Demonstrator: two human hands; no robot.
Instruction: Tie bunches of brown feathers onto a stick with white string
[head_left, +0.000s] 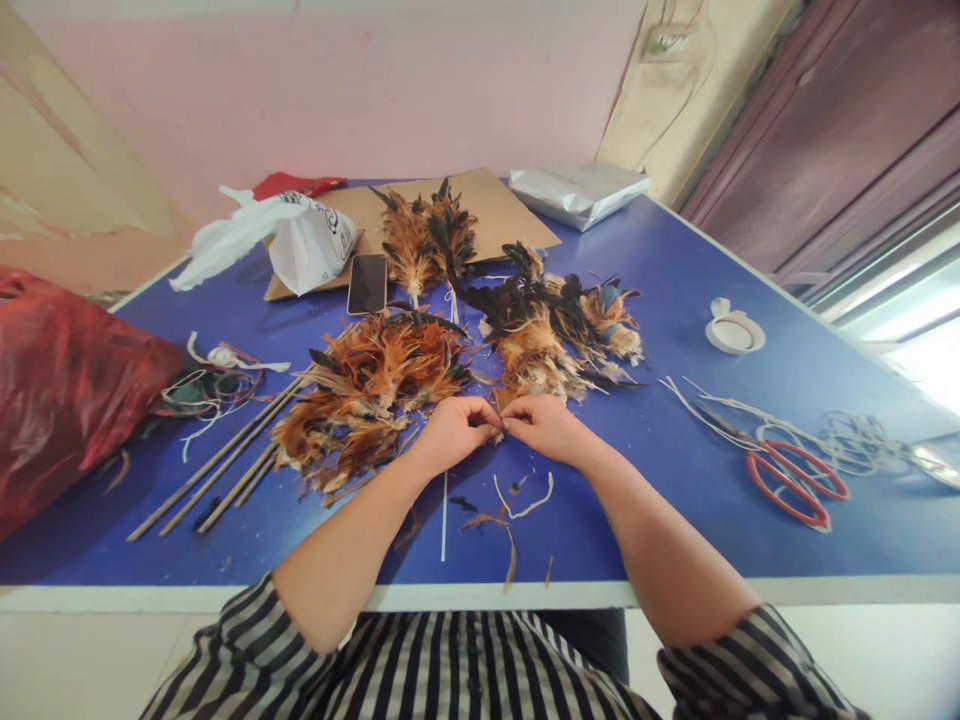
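Note:
My left hand (459,430) and my right hand (546,424) meet at the middle of the blue table (570,545), fingers pinched around a small feather piece (495,436), mostly hidden between the fingertips. Orange-brown feathers (397,360) are heaped just beyond and left of my left hand. Past my right hand lies a pile of tan and black feathers (536,350). A short white string (523,512) and loose feather bits (487,520) lie on the table nearer my body.
Thin sticks (217,462) and a red bag (67,390) are at the left. Further back are a phone (367,285), a white plastic bag (311,245), cardboard (502,212) and a silver packet (577,190). Red-handled scissors (796,482), tangled string (859,440) and a tape roll (735,331) lie right.

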